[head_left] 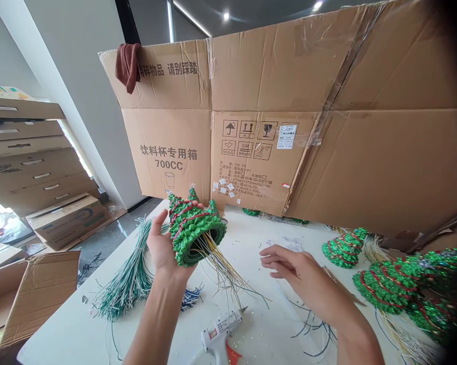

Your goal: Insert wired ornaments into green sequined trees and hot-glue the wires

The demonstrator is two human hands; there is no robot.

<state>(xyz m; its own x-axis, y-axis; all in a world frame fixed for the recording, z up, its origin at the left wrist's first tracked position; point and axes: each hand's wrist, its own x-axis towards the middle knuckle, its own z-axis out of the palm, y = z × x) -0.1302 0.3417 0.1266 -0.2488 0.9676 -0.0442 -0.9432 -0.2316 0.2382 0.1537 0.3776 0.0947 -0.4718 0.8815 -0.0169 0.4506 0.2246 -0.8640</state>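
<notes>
My left hand [168, 248] is wrapped round a bunch of small green tinsel Christmas trees [198, 220] with red garland. The bunch is tilted, its hollow round base facing right and toward me. Out of that base hang yellow and white wires [223, 263]. To the right, over the table, my right hand [289, 266] is held apart from the trees, its fingers loosely stretched and nothing visible in them. Below, between the two hands, a white glue gun [221, 334] with a red trigger lies on the table.
A bundle of green and white wires [125, 279] spreads left on the white table [69, 329]. More tinsel trees [388, 284] lie at the right. Tall cardboard [167, 126] stands along the back, a brown cloth [128, 66] over it. An open carton [42, 294] sits at the lower left.
</notes>
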